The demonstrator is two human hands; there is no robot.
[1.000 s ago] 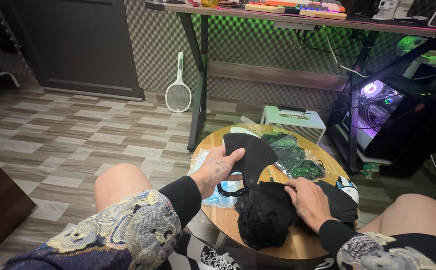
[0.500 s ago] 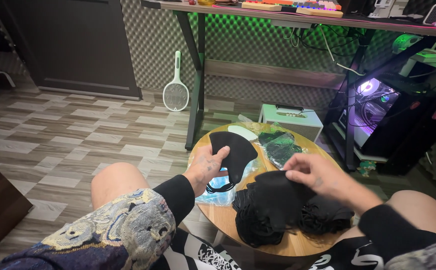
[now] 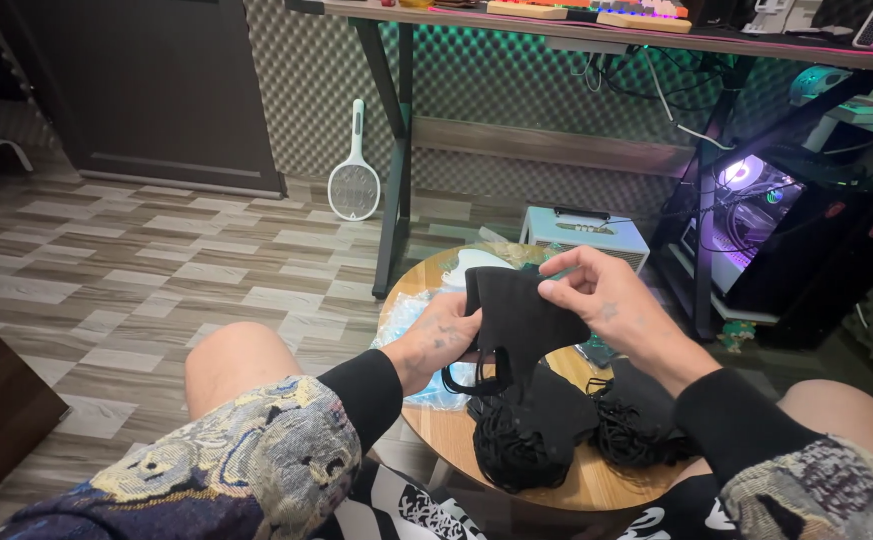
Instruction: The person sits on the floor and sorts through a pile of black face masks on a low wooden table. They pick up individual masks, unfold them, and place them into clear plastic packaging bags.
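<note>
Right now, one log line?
left hand: holds black face mask | right hand: pinches mask top | below: mask pile, round wooden table

Dim, sharp, green-purple glow behind

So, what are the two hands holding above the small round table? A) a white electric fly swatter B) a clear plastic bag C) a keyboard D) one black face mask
D: the left hand and the right hand together grip one black face mask, raised over the round wooden table.

Black mask [image 3: 522,315] matt soft cloth; round table [image 3: 567,480] smooth wood; floor [image 3: 157,270] glossy wood-look; bag [image 3: 407,320] clear crinkled plastic
</note>
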